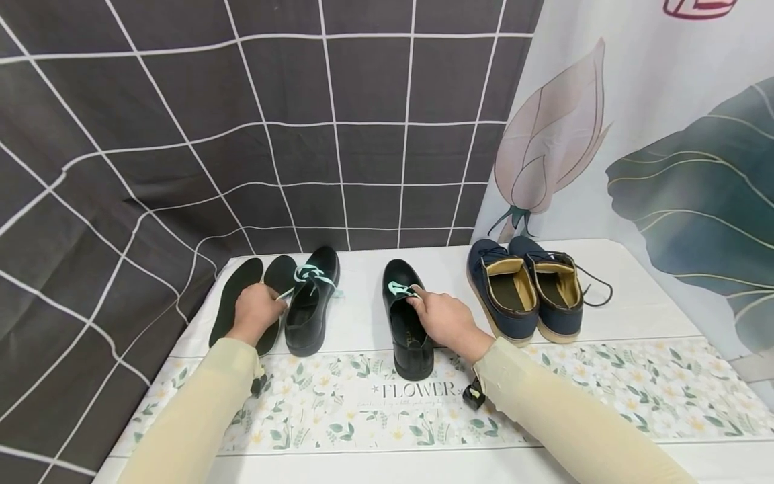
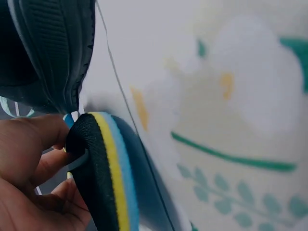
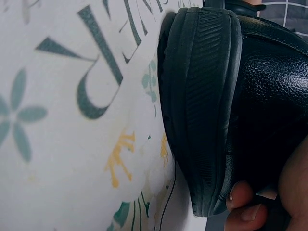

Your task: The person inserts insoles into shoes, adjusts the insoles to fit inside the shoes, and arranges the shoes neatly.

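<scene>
My left hand (image 1: 256, 312) is over the dark insoles (image 1: 236, 296), and its fingertips pinch a mint shoelace (image 1: 284, 294) that runs to the left black shoe (image 1: 307, 323). In the left wrist view, the fingers lie close against an insole (image 2: 103, 168) with a yellow and blue edge. My right hand (image 1: 447, 319) grips the side of the right black shoe (image 1: 414, 356) near its opening, beside its mint lace (image 1: 399, 288). Curled fingers (image 3: 246, 216) show at this shoe's side in the right wrist view. Both black shoes stand upright, toes away from me.
Two navy shoes (image 1: 559, 323) with tan linings stand together on the right, one dark lace trailing on the table. A floral strip (image 1: 338, 423) crosses the white table (image 1: 363, 269). Behind it hang a dark grid cloth (image 1: 369, 154) and a white curtain (image 1: 635, 222) with plant prints.
</scene>
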A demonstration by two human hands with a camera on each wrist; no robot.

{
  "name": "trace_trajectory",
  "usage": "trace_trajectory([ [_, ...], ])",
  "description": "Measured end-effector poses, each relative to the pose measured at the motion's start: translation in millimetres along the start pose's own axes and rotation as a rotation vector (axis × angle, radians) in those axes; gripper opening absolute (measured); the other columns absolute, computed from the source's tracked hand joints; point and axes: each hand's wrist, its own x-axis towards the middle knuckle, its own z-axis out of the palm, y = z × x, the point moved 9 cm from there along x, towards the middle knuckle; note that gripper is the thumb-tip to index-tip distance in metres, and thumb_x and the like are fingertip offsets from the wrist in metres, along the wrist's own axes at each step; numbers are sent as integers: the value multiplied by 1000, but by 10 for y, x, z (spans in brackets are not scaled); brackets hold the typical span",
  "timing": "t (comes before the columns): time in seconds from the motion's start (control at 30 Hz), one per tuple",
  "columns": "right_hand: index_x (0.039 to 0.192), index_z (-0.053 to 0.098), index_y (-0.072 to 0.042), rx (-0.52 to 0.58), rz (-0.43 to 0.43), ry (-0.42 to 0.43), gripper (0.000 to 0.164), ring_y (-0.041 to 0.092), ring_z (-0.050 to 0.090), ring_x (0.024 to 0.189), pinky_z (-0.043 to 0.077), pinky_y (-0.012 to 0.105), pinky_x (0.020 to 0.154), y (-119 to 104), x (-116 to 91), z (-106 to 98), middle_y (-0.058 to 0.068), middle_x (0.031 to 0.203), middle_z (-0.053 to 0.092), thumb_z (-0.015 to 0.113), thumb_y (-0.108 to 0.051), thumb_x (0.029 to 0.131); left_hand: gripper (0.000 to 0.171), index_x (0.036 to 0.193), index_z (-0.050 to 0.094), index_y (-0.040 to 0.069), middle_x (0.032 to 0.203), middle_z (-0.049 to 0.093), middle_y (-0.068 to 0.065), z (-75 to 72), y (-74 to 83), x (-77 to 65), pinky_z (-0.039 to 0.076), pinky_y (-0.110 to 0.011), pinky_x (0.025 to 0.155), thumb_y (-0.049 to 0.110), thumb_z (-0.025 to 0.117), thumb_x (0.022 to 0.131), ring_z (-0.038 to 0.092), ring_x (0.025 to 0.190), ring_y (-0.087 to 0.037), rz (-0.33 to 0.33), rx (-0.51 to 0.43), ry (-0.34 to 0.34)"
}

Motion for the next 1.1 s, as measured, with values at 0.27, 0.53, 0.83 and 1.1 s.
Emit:
trace_trajectory([
  [0.27,150,49,-17,-5,-6,-4,52,26,67,72,46,39,55,-4,7,13,16,87,71,39,-44,107,18,82,75,5,81,70,-11,-37,-104,-78,50,-45,71,19,64,82,62,78,-32,-73,-35,-33],
  [0.53,150,49,-18,-3,-7,-4,51,27,67,72,45,39,53,0,20,2,17,84,71,39,-45,107,38,108,71,-1,102,71,-19,-208,-93,-178,53,-48,75,30,68,86,66,87,-35,-58,-10,-89],
  [0.83,149,49,-18,-6,-12,1,51,30,69,75,46,40,53,2,26,-1,19,92,73,38,-45,107,62,133,54,-2,116,66,-26,-385,-9,-404,51,-50,73,37,66,86,64,90,-40,-29,7,-159],
  [1.1,149,49,-18,-6,-9,-10,52,31,71,82,48,40,55,-2,24,9,19,99,73,38,-45,107,57,130,58,0,89,70,-14,-508,168,-602,48,-40,61,35,63,86,62,71,-26,3,7,-193],
])
